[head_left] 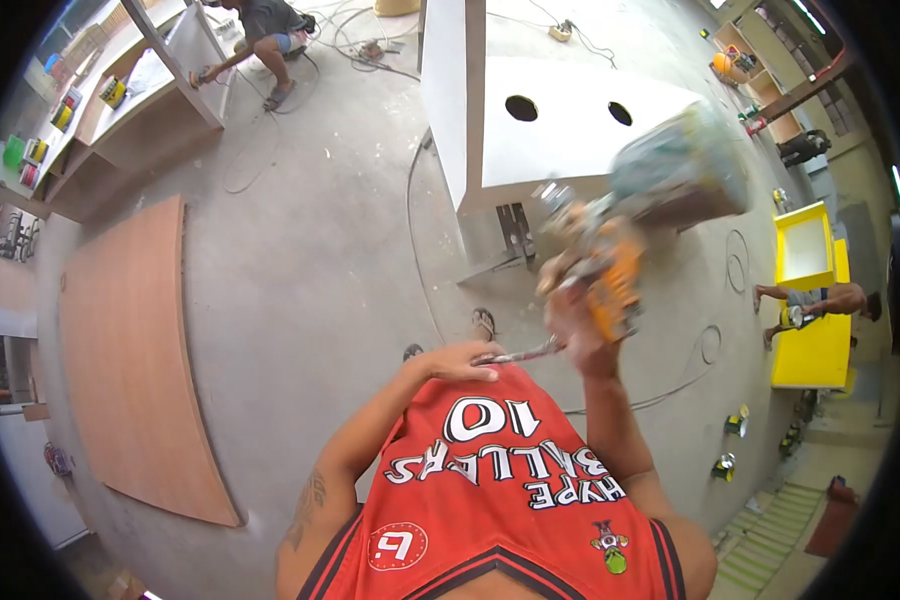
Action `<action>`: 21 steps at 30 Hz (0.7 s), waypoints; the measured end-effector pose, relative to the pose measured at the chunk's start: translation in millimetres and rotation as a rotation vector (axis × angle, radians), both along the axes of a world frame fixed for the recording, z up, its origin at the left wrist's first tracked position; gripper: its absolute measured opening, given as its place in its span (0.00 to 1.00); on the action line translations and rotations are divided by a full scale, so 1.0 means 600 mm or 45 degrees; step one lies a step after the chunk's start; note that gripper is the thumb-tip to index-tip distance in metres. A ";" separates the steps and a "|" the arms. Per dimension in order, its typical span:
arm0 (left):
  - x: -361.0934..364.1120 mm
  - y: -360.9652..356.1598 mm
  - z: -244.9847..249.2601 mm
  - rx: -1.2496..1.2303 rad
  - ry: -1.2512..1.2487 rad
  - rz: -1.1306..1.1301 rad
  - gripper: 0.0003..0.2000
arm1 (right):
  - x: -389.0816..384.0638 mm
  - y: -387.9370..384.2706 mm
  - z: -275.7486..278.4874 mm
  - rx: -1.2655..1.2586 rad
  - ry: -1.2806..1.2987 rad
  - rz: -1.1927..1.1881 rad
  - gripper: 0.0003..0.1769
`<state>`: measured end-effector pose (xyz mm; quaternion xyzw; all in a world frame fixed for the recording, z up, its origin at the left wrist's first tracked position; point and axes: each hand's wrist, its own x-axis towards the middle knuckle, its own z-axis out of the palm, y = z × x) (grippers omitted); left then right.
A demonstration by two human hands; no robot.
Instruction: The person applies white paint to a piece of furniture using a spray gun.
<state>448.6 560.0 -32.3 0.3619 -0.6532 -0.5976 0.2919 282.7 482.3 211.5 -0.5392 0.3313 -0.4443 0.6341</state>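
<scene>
My right hand (578, 325) is wrapped round the handle of an orange spray gun (615, 270), raised in front of me and blurred by motion. A large paint-stained cup (682, 170) sits on the gun, and its nozzle end points away from me. From the handle a paint-smeared hose (530, 353) runs across to my left hand (465, 362), which is closed on it in front of my red shirt. Just beyond the gun stands a white panel (570, 110) with two round holes, part of a piece of furniture; the cup covers some of its right side.
A large wooden board (135, 370) lies at left. A person (270, 45) crouches by a bench (150, 115) holding cans. Another person (830, 300) stands beside yellow furniture (810, 350) at right. Cables (415, 200) and open cans (736, 422) are on the floor.
</scene>
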 end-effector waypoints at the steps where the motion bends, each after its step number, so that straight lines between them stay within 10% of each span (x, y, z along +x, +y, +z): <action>1: 0.001 0.024 -0.065 0.105 -0.150 -0.026 0.33 | 0.013 -0.015 0.042 -0.050 -0.013 -0.070 0.15; 9: 0.081 0.318 -0.446 0.542 -0.489 0.740 0.16 | 0.028 -0.112 0.071 0.007 0.180 -0.491 0.10; 15: 0.189 0.451 -0.309 0.602 -0.807 1.655 0.12 | 0.036 -0.170 -0.269 0.339 0.665 -0.435 0.15; 21: 0.217 0.454 -0.170 0.114 -1.257 1.639 0.20 | 0.054 -0.238 -0.470 0.072 0.864 -0.466 0.20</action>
